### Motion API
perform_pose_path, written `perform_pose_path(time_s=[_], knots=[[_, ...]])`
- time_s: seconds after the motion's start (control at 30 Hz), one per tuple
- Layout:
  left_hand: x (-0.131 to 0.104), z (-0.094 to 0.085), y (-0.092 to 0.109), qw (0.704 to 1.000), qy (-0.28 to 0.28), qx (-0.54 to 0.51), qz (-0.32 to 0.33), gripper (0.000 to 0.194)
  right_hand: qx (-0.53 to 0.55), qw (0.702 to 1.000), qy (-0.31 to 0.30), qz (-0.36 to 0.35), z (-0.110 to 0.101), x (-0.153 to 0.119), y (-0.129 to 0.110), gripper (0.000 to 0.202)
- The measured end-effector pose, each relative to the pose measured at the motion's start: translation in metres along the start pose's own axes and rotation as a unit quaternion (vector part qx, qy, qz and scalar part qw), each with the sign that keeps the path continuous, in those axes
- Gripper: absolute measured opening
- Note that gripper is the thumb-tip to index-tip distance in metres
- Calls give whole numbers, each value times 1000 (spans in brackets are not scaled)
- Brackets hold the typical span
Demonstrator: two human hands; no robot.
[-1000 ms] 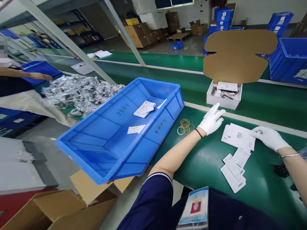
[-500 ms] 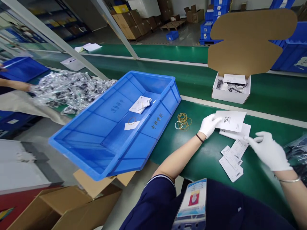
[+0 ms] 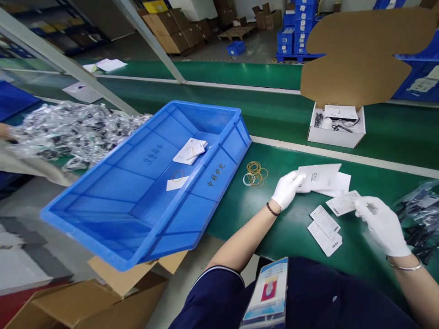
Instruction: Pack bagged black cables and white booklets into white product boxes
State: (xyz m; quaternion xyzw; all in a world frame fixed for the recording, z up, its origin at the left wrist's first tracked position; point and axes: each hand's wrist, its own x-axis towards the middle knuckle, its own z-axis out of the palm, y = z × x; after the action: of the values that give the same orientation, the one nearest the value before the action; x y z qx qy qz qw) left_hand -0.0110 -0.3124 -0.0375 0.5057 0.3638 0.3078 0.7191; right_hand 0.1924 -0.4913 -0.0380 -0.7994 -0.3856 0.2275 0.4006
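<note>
Now left hand (image 3: 287,189) pinches the TS3 booklet (image 3: 317,177), right hand (image 3: 379,219) grips a small card (image 3: 343,203). Sorting paperwork, I'd say. Next: stack 'em square.

left hand (image 3: 286,189) holding booklet (image 3: 317,177), right hand (image 3: 382,224) holding slip (image 3: 343,203)

Factory packing line: green conveyor belt (image 3: 281,114), with stacked cardboard cartons (image 3: 178,32) and blue crates (image 3: 295,27) stored on the floor beyond the belt.

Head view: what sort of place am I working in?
Probably a factory packing line: a long green conveyor belt, an open white cardboard box of parts on it, and stacked blue plastic crates behind.
</note>
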Motion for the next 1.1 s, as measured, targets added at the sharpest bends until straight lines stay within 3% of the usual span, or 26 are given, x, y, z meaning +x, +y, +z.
perform_pose_path(time_s=[0.13, 0.2, 0.3, 0.37, 0.43, 0.53, 0.6, 0.67, 0.77, 0.87, 1.0, 1.1], knots=[[-26, 40, -18, 977, -157, -68, -126, 40, -94, 991, 39, -90, 7, 6, -40, 49], [-31, 52, -26, 967, -168, -101, -163, 46, -129, 986, 55, -94, 0, 16, -48, 50], [-29, 53, -30, 969, -121, -138, -169, 52, -224, 968, 113, 17, -40, 39, -39, 63], [-24, 48, -27, 972, -98, -151, -154, 53, -318, 930, 125, 136, -76, 57, -20, 77], [-21, 42, -23, 972, -88, -163, -143, 53, -372, 896, 97, 223, -105, 74, 3, 83], [-21, 40, -20, 970, -95, -172, -146, 51, -390, 885, 8, 254, -122, 91, 33, 67], [-22, 41, -20, 968, -102, -176, -145, 49, -392, 889, -38, 236, -123, 93, 46, 45], [-23, 40, -19, 969, -98, -179, -140, 49, -393, 893, -47, 213, -124, 87, 52, 31], [-23, 35, -17, 968, -98, -185, -137, 52, -399, 904, -9, 152, -130, 71, 50, 29], [-26, 34, -13, 953, -166, -189, -166, 53, -352, 931, 33, 93, -132, 53, 36, 33], [-39, 55, -14, 930, -269, -160, -193, 53, -246, 969, 40, 8, -105, 32, 3, 38], [-49, 78, -24, 931, -279, -151, -180, 56, -202, 979, -21, -24, -72, 20, -18, 41]])
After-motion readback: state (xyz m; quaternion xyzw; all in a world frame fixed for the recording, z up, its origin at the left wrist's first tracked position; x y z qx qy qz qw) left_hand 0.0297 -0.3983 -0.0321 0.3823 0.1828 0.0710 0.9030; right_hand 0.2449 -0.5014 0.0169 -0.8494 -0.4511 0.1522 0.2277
